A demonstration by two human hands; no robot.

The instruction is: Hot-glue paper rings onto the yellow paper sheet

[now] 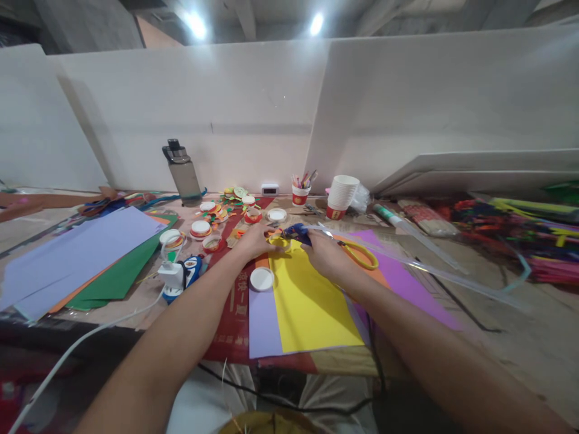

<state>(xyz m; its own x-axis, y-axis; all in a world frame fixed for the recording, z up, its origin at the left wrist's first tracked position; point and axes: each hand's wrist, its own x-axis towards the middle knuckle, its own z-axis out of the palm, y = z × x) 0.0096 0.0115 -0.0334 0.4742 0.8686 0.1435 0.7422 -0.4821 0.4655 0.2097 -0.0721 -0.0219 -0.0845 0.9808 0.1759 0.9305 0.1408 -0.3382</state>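
My right hand [326,254] is closed around the grip of a blue glue gun [295,229], whose nozzle points left. A long clear stick [434,266] trails from its rear end toward the right. Close by on the left, my left hand [254,242] pinches a small rounded yellow piece [279,242] near the nozzle; its exact shape is partly hidden. Under both hands lies a yellow sheet of paper [316,301] on purple and orange sheets. Beside my right wrist shows a yellow scissors handle [365,255]. A white round lid [262,279] rests on the sheets' left edge.
Several round paper pieces and cups [200,229] crowd the back left. A bottle [184,175], a cup of pens [301,194] and stacked paper cups [342,196] stand behind. Left are coloured sheets [85,247] and a white plug [172,275]. Another person's arm [49,201] reaches in.
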